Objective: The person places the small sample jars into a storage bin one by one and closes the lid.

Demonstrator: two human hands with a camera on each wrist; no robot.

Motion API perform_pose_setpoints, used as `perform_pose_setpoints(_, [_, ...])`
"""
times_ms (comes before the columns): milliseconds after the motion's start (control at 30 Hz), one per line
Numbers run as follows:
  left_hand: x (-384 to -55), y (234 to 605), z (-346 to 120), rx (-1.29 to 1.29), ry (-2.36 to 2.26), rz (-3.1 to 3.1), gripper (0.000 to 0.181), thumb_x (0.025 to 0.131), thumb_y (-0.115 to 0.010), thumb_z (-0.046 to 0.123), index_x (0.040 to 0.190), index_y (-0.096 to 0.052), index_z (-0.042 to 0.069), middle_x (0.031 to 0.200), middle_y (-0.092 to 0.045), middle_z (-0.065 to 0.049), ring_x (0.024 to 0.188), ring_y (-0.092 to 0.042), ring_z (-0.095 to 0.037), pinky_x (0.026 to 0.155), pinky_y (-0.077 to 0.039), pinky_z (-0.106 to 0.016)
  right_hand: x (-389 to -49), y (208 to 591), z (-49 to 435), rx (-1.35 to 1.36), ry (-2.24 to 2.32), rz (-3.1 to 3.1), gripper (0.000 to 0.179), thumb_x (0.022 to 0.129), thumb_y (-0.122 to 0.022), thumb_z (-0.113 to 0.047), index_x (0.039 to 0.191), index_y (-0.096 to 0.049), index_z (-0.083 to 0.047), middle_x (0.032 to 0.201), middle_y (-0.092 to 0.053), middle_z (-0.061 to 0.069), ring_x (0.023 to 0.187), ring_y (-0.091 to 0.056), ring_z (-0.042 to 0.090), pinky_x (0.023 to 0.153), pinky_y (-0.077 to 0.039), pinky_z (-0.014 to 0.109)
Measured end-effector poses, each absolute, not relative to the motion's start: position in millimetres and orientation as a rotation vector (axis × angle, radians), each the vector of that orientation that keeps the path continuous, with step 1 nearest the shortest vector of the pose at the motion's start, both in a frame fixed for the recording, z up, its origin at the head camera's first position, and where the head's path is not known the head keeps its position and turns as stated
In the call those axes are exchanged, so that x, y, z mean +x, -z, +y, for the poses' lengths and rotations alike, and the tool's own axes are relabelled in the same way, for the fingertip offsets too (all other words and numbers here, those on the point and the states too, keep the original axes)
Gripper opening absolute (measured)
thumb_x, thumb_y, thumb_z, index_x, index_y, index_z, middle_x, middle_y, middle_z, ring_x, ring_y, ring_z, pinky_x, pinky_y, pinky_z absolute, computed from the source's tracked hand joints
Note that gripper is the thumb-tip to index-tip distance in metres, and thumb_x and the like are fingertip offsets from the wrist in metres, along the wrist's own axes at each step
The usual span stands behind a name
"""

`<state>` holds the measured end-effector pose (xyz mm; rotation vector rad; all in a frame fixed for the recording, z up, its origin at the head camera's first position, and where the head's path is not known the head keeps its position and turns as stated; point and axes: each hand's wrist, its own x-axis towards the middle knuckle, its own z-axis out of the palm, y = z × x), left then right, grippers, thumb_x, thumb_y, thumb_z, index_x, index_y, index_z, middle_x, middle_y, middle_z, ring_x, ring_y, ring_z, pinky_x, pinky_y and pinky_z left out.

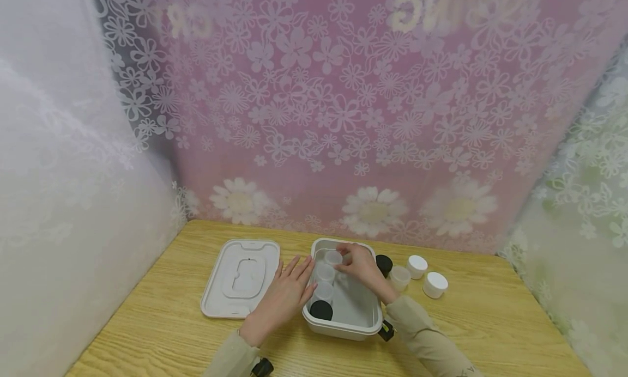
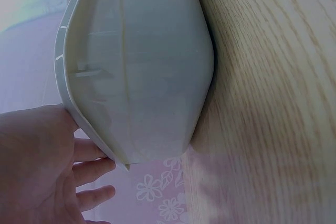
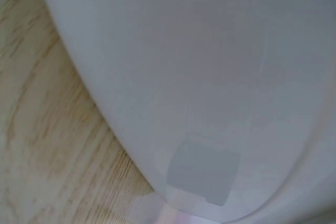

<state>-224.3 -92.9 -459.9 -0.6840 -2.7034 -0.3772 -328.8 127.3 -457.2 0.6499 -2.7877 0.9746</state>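
A pale grey plastic box (image 1: 354, 303) stands uncovered on the table. Along its left inner side run three clear-lidded small jars, with a black-lidded jar (image 1: 321, 310) at the near end. My right hand (image 1: 362, 265) reaches into the box and pinches the farthest clear jar (image 1: 333, 257) between thumb and fingers. Over the box's left rim lies my left hand (image 1: 289, 290), its fingers fairly straight; the left wrist view shows that hand (image 2: 47, 166) touching the rim. Only the box's outer wall (image 3: 210, 77) fills the right wrist view, so the right hand is hidden there.
The box's flat lid (image 1: 240, 279) lies on the table to the left. Right of the box stand a black-lidded jar (image 1: 384, 264), a clear jar (image 1: 399, 278) and two white-lidded jars (image 1: 435, 285). Flowered curtains (image 1: 343, 121) enclose the table's back and sides.
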Motion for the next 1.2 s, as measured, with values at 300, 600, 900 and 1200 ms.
perform_pose_setpoints(300, [-224,459,-93,-0.675,0.375,-2.732,0.056,0.107,-0.051,0.036,0.153,-0.046,0.005,0.156,-0.046,-0.011,0.147,-0.037,-0.034,0.116,-0.027,-0.065,-329,457,130,0.813,-1.034,-2.779,0.030,0.089,-0.074,0.001,0.118,-0.072,0.004,0.116,-0.070,0.023,0.092,-0.074,0.036,0.073,-0.062,0.040])
perform_pose_setpoints(600, [-224,459,-92,-0.677,0.384,-2.746,0.056,0.107,-0.050,0.037,0.153,-0.045,0.005,0.157,-0.044,-0.011,0.147,-0.036,-0.035,0.116,-0.026,-0.065,-330,460,132,0.879,-1.093,-2.858,0.034,0.095,-0.068,-0.003,0.129,-0.065,0.003,0.118,-0.067,0.023,0.100,-0.070,0.040,0.080,-0.060,0.045])
perform_pose_setpoints(900, [-224,459,-91,-0.684,0.393,-2.742,0.055,0.107,-0.050,0.035,0.153,-0.046,0.004,0.157,-0.045,-0.012,0.147,-0.037,-0.036,0.116,-0.027,-0.065,-322,449,136,0.822,-1.163,-2.871,0.034,0.098,-0.064,-0.004,0.131,-0.062,0.003,0.127,-0.065,0.024,0.108,-0.067,0.042,0.084,-0.059,0.047])
perform_pose_setpoints(1200, [-225,460,-92,-0.679,0.419,-2.722,0.054,0.107,-0.051,0.033,0.152,-0.046,0.004,0.156,-0.045,-0.012,0.147,-0.036,-0.036,0.116,-0.026,-0.065,-304,432,157,0.729,-1.412,-2.599,0.030,0.099,-0.065,-0.007,0.129,-0.065,0.000,0.124,-0.067,0.021,0.110,-0.067,0.039,0.089,-0.058,0.044])
